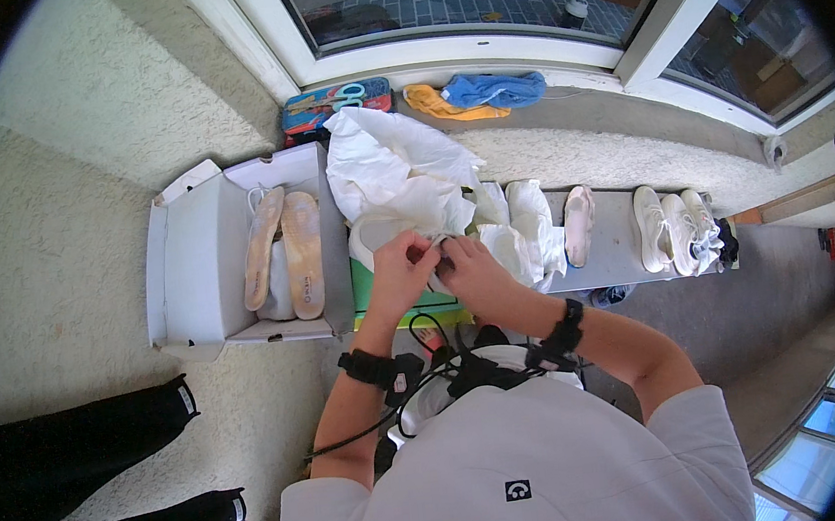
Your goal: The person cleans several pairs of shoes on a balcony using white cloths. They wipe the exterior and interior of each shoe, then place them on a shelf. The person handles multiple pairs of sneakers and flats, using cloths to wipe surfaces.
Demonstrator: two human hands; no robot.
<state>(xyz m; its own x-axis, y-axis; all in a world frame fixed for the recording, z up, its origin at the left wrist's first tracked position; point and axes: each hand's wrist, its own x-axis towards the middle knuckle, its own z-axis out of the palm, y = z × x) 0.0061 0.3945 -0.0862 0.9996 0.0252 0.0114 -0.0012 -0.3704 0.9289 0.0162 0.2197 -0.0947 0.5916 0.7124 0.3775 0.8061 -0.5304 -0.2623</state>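
Observation:
My left hand (405,268) and my right hand (475,266) meet in front of me, fingertips pinched on a small pale piece (438,240). Whether it is cloth, lace or part of a shoe I cannot tell, as the fingers cover most of it. Just beyond my left hand lies a white shoe (366,237), partly hidden by the hand and by crumpled white paper (393,161). Under my hands is a green box or board (371,291) with a yellow-green edge. Several paper-wrapped white bundles (531,227) stand right of my right hand.
An opened white shoebox (191,260) at left holds two patterned insoles (304,256). Blue-handled scissors (349,94) lie on a colourful case (379,98) by blue and yellow cloths (495,91). Along the grey bench (612,242) are a pale insole (578,226) and white shoes (679,235).

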